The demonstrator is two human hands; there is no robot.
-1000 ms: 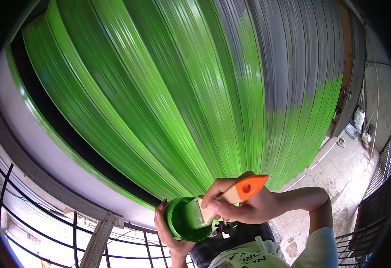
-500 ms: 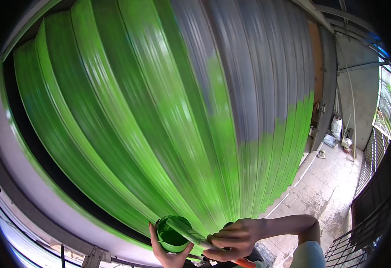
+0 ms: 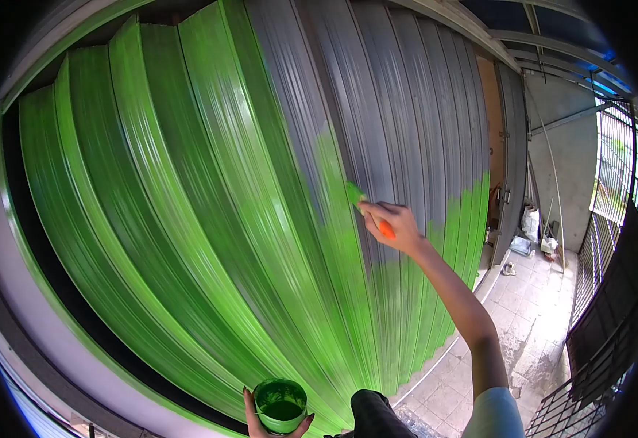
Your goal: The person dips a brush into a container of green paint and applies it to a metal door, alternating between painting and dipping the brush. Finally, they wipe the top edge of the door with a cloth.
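Note:
My right hand (image 3: 395,228) grips a paintbrush (image 3: 387,229) by its orange handle, the fingers wrapped round it. Its green-coated bristles meet the folding metal door (image 3: 399,131) where green paint borders bare grey. At the bottom of the view my left hand (image 3: 254,416) holds a small tub of green paint (image 3: 281,406) from below, thumb and fingers on opposite sides. Green paint covers the door's left panels from top to bottom. On the right panels only the lower part is green, with an uneven edge below the grey.
A tiled floor (image 3: 512,321) runs along the door's right side. White bags (image 3: 530,223) and other items lie by the far wall (image 3: 563,157). Metal bars (image 3: 589,270) line the right edge. A dark knee or leg (image 3: 373,412) shows below me.
My right hand has lifted the paintbrush from the paint tub up to the door. The left hand with the tub sits slightly lower in view.

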